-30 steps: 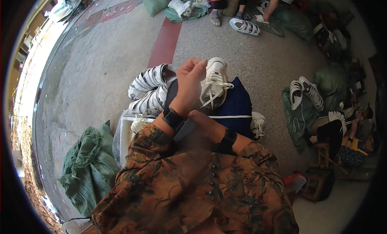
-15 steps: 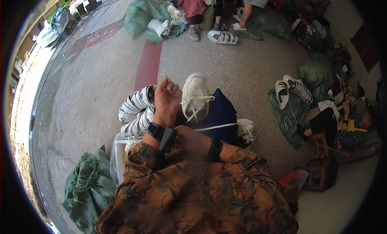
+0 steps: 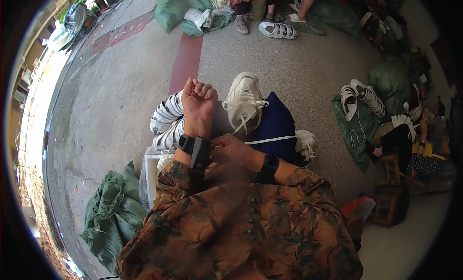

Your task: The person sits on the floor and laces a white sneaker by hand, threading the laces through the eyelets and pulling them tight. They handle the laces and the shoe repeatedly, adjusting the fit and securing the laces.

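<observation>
One left hand (image 3: 198, 104) rises with fingers curled into a loose fist as one right hand (image 3: 234, 150), at its 5 o'clock, touches one dark-grey, box-shaped wrist device (image 3: 199, 153) (whether those fingers grip it, one cannot tell). One white lace-up shoe (image 3: 245, 99), toe to 12 o'clock, sits at the left hand's 3 o'clock; two white, dark-striped shoe uppers (image 3: 166, 113) lie toward 8.

Open-sided workshop: shoes (image 3: 245, 94), green sacks (image 3: 115, 210)
</observation>
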### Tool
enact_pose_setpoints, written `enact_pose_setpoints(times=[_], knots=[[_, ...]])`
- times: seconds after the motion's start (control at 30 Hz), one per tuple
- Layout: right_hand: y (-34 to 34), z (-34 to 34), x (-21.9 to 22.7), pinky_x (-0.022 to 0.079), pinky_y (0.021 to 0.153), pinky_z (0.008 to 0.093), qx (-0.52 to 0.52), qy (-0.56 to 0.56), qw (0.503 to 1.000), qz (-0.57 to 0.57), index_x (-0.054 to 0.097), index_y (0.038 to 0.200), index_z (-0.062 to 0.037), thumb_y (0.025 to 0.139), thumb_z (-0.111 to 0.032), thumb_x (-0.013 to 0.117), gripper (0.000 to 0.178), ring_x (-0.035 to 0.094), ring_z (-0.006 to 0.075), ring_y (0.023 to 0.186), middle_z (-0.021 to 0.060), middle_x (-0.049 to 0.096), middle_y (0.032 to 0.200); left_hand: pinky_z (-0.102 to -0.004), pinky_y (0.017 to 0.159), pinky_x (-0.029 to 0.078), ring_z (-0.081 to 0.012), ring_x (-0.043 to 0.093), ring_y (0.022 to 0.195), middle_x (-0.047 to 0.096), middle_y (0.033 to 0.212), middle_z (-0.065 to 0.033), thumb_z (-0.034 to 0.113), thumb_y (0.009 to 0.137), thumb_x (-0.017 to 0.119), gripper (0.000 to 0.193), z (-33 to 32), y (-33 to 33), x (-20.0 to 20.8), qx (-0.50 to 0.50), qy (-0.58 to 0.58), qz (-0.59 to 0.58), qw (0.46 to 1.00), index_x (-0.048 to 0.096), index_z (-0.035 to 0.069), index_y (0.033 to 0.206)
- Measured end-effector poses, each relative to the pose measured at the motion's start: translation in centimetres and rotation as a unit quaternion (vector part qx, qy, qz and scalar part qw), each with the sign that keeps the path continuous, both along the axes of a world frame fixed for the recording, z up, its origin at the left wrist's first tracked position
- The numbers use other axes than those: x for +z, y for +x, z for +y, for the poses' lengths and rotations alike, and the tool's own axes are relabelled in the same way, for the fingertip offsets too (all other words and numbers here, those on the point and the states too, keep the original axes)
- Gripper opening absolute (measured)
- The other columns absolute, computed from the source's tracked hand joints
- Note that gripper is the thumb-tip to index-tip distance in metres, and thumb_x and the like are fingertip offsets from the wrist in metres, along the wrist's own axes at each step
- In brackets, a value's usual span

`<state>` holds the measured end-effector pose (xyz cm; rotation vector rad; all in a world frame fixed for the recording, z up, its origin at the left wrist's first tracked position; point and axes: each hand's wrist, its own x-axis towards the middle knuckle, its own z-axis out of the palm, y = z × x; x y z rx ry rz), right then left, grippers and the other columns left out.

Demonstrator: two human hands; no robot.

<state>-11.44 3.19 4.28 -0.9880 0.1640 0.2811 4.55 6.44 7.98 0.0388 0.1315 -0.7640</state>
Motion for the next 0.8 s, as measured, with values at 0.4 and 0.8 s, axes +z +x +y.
enact_pose_setpoints(times=[0.4, 0.8], knots=[[0.4, 0.3, -1.1, 0.043, 0.054, 0.0201, -0.03, -0.033, 0.998, -0.047, 0.067, 0.091, -0.0034, 0.08, -0.007, 0.067, 0.012, 0.055, 0.0066, 0.058, 0.0013, 0.061, 0.068, -0.0241, 0.047, 0.028, -0.0103, 0.031, 0.05, 0.037, 0.055, 0.0025, 0.02, 0.09, 0.055, 0.023, 0.2, 0.2, -0.3, -0.002, 0.006, 0.002, 1.0, 0.05, 0.009, 0.071], [0.2, 0.1, 0.3, 0.043, 0.057, 0.0199, 0.02, -0.126, 0.992, -0.019, 0.065, 0.087, -0.0015, 0.083, -0.007, 0.062, 0.008, 0.055, 0.0041, 0.064, -0.002, 0.06, 0.071, -0.0245, 0.047, 0.027, -0.01, 0.032, 0.049, 0.038, 0.054, 0.0025, 0.02, 0.09, 0.054, 0.021, 0.3, -0.2, -0.9, 0.006, 0.022, 0.006, 1.0, 0.051, 0.007, 0.073]])
